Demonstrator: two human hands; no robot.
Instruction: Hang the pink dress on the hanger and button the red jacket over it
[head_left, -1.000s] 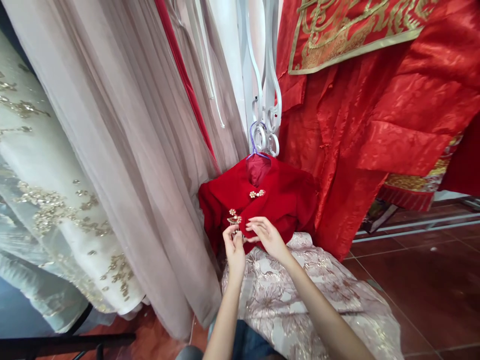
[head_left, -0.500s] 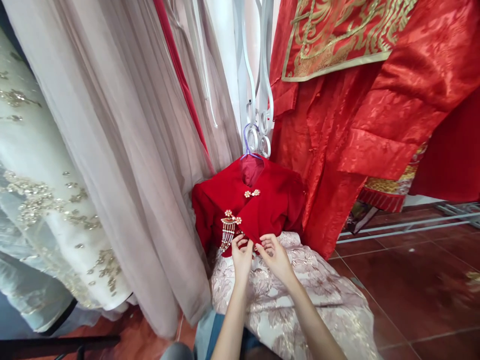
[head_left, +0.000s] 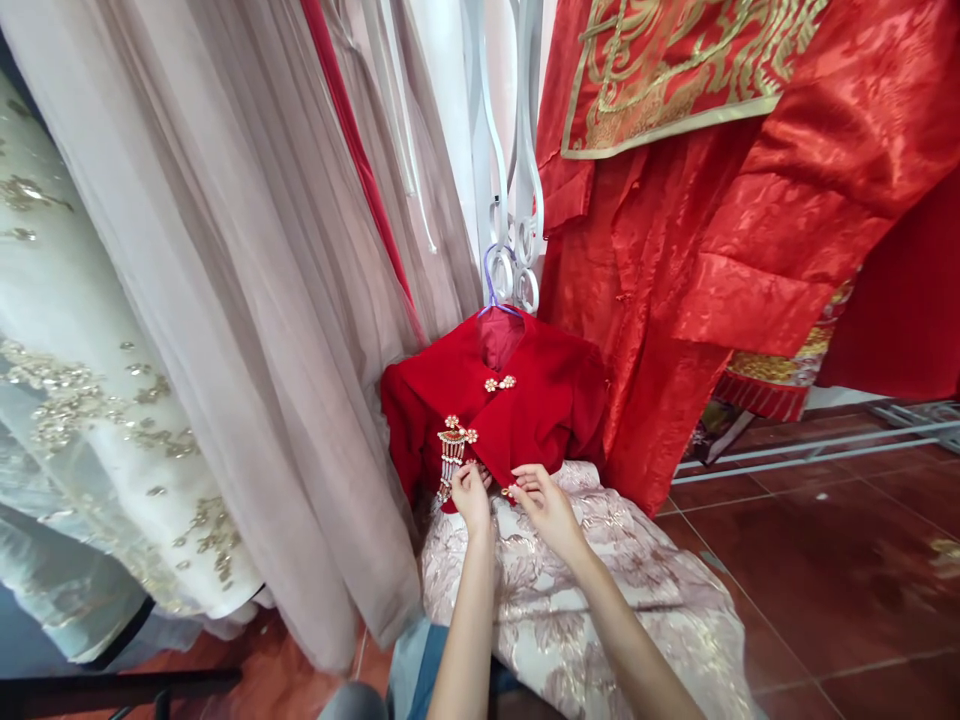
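A red velvet jacket [head_left: 547,400] hangs on a purple hanger [head_left: 491,290]. Flower-shaped gold buckles [head_left: 500,383] join its front near the neck. Lower down, a beaded tassel brooch [head_left: 451,450] dangles on the left. My right hand [head_left: 546,508] pinches the bottom corner of the front panel, where a small gold fastener [head_left: 508,491] shows at the fingertips. Beside the tassel, my left hand [head_left: 472,497] has its fingers closed at the jacket's lower edge; its fingertips are partly hidden. Beneath the hem spreads a pale pink brocade skirt [head_left: 592,600] with metallic flowers.
Long pinkish-grey tulle [head_left: 247,300] hangs on the left, with a sequinned white gown [head_left: 97,400] beyond it. Red satin garments [head_left: 787,220] hang at right. A white scrolled metal stand [head_left: 529,235] rises behind the jacket. Metal rails [head_left: 817,455] run above the red tiled floor [head_left: 847,560].
My left hand has moved slightly left, away from the right hand, toward the tassel. My right hand keeps its pinch on the panel corner.
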